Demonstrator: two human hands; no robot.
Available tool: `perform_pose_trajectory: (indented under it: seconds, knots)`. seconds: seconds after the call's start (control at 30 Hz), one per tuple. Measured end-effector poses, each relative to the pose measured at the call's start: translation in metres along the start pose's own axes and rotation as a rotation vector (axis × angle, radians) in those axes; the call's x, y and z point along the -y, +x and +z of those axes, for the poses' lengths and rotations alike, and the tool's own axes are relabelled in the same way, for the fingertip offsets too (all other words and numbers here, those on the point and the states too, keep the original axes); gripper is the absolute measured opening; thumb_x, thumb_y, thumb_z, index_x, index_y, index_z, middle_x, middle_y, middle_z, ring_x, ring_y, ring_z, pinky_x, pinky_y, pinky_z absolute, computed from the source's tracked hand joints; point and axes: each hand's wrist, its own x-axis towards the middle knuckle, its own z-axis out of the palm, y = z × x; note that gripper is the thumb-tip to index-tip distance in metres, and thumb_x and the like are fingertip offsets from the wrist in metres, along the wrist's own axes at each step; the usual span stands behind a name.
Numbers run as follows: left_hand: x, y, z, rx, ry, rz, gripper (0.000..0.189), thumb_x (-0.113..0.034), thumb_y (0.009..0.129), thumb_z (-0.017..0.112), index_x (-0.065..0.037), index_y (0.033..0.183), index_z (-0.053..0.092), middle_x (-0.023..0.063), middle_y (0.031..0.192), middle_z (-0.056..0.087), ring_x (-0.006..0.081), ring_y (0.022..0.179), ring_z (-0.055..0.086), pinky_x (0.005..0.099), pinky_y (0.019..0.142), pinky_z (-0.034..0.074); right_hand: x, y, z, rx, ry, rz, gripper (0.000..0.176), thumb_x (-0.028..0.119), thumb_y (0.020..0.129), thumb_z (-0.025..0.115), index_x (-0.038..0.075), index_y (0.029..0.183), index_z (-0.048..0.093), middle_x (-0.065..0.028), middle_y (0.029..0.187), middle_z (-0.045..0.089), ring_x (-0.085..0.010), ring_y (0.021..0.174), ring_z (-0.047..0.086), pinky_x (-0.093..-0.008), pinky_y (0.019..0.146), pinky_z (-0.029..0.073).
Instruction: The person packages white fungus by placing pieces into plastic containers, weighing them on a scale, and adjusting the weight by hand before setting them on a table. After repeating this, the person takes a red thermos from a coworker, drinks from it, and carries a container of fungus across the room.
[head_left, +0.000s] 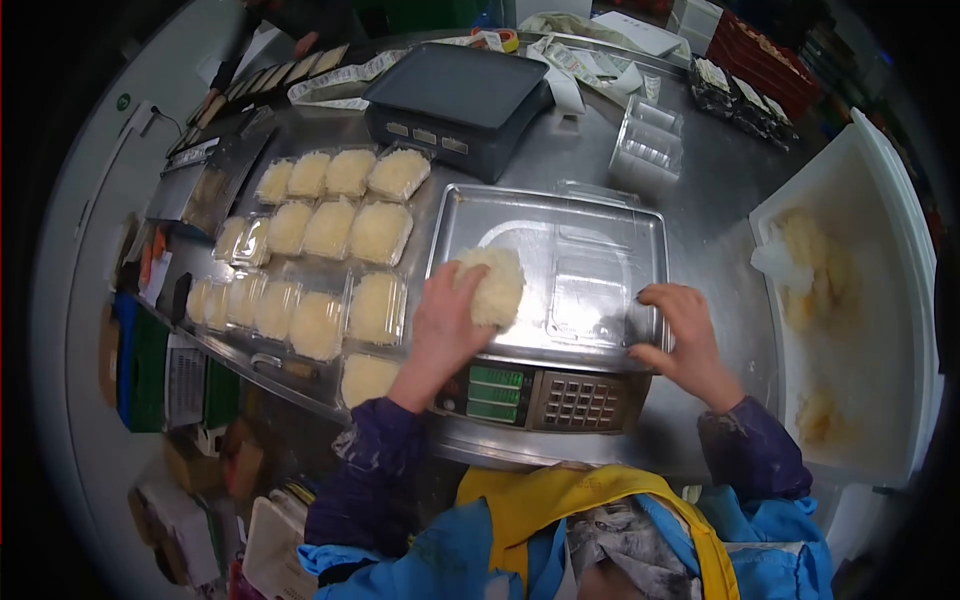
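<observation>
My left hand (452, 315) is closed around a clump of pale shredded food (500, 288), over the left part of the scale's steel pan (535, 215). Right of the clump, a clear plastic container (590, 300) lies on the pan with its clear lid folded back. My right hand (685, 340) is at the container's right side, thumb and forefinger spread apart near its edge. Below the pan are the scale's green displays (495, 393) and keypad (585, 402).
Rows of filled clear tubs (330, 230) cover the left of the steel table. Behind the scale are a dark grey machine (455, 85), label strips (580, 65) and stacked containers (648, 145). A white bin (850, 350) with shreds stands right. Another person's hand (306, 44) shows at the back left.
</observation>
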Motion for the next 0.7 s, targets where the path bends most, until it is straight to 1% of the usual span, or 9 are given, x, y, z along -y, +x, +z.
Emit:
perform_pose_trajectory:
  seconds: [0.07, 0.1, 0.17, 0.27, 0.37, 0.47, 0.57, 0.6, 0.7]
  knots:
    - [0.014, 0.003, 0.0, -0.127, -0.196, -0.037, 0.055, -0.012, 0.063, 0.068, -0.008, 0.115, 0.048, 0.0153, 0.108, 0.051, 0.0302, 0.097, 0.052, 0.0368, 0.083, 0.044, -0.01, -0.021, -0.005, -0.182, 0.095, 0.242, 0.038, 0.015, 0.066, 0.07, 0.005, 0.099, 0.054, -0.0097, 0.098, 0.056, -0.027, 0.097, 0.051, -0.0379, 0.087, 0.036]
    - [0.014, 0.005, -0.004, -0.118, -0.195, -0.04, 0.055, -0.012, 0.063, 0.068, -0.008, 0.115, 0.048, 0.0153, 0.108, 0.051, 0.0302, 0.097, 0.052, 0.0368, 0.083, 0.044, -0.016, -0.03, -0.005, -0.235, 0.135, 0.282, 0.031, 0.008, 0.068, 0.067, 0.002, 0.096, 0.055, -0.0103, 0.094, 0.057, -0.0267, 0.091, 0.054, -0.0333, 0.082, 0.04]
    - [0.005, 0.013, -0.023, -0.07, -1.117, -0.462, 0.048, -0.013, 0.07, 0.065, -0.002, 0.113, 0.046, 0.0126, 0.102, 0.056, 0.0216, 0.091, 0.057, 0.0315, 0.079, 0.046, -0.021, -0.045, -0.01, -0.24, 0.167, 0.343, 0.029, 0.007, 0.068, 0.066, 0.001, 0.094, 0.055, -0.0107, 0.092, 0.058, -0.0255, 0.088, 0.055, -0.0324, 0.079, 0.041]
    - [-0.033, 0.022, -0.028, -0.074, -0.976, -0.26, 0.048, -0.014, 0.071, 0.066, -0.001, 0.113, 0.045, 0.0099, 0.099, 0.058, 0.0171, 0.089, 0.058, 0.0274, 0.077, 0.046, -0.024, -0.063, -0.014, -0.262, 0.177, 0.416, 0.023, 0.004, 0.07, 0.063, 0.0, 0.091, 0.055, -0.0113, 0.086, 0.059, -0.0227, 0.08, 0.057, -0.0302, 0.073, 0.044]
    - [-0.076, 0.032, -0.016, -0.059, -0.585, 0.21, 0.06, -0.008, 0.059, 0.069, -0.005, 0.114, 0.046, 0.0152, 0.111, 0.046, 0.0303, 0.104, 0.047, 0.0365, 0.089, 0.04, -0.024, -0.073, -0.016, -0.243, 0.232, 0.493, 0.02, 0.005, 0.072, 0.063, -0.001, 0.09, 0.056, -0.0108, 0.084, 0.059, -0.0218, 0.079, 0.057, -0.0302, 0.073, 0.044]
    - [-0.092, 0.033, 0.011, 0.127, -0.144, 0.399, 0.062, -0.019, 0.061, 0.073, -0.009, 0.116, 0.048, 0.0145, 0.12, 0.044, 0.0316, 0.11, 0.043, 0.0396, 0.09, 0.037, -0.021, -0.079, -0.018, -0.242, 0.269, 0.521, 0.018, 0.005, 0.072, 0.062, -0.001, 0.088, 0.056, -0.0102, 0.082, 0.06, -0.0203, 0.077, 0.058, -0.0297, 0.072, 0.044]
    - [-0.083, 0.028, 0.011, 0.173, -0.292, 0.397, 0.055, -0.018, 0.066, 0.069, -0.01, 0.116, 0.05, 0.0155, 0.123, 0.042, 0.0326, 0.115, 0.04, 0.0398, 0.095, 0.033, -0.024, -0.085, -0.022, -0.232, 0.239, 0.486, 0.018, 0.005, 0.072, 0.062, -0.001, 0.089, 0.057, -0.0096, 0.08, 0.06, -0.0183, 0.078, 0.058, -0.0289, 0.072, 0.044]
    - [-0.077, 0.028, 0.001, 0.172, -0.366, 0.312, 0.049, -0.018, 0.069, 0.068, -0.009, 0.114, 0.051, 0.0144, 0.124, 0.042, 0.0324, 0.117, 0.039, 0.0398, 0.096, 0.032, -0.026, -0.089, -0.021, -0.245, 0.259, 0.518, 0.017, 0.005, 0.073, 0.062, -0.001, 0.088, 0.057, -0.0093, 0.08, 0.06, -0.018, 0.078, 0.058, -0.0287, 0.072, 0.044]
    - [-0.047, 0.022, -0.023, -0.058, -0.309, 0.185, 0.04, -0.013, 0.068, 0.068, -0.007, 0.106, 0.055, 0.0132, 0.114, 0.05, 0.031, 0.107, 0.046, 0.0394, 0.091, 0.037, -0.033, -0.099, -0.018, -0.252, 0.286, 0.562, 0.014, 0.005, 0.073, 0.061, -0.001, 0.086, 0.057, -0.0089, 0.079, 0.06, -0.0173, 0.077, 0.058, -0.0282, 0.072, 0.044]
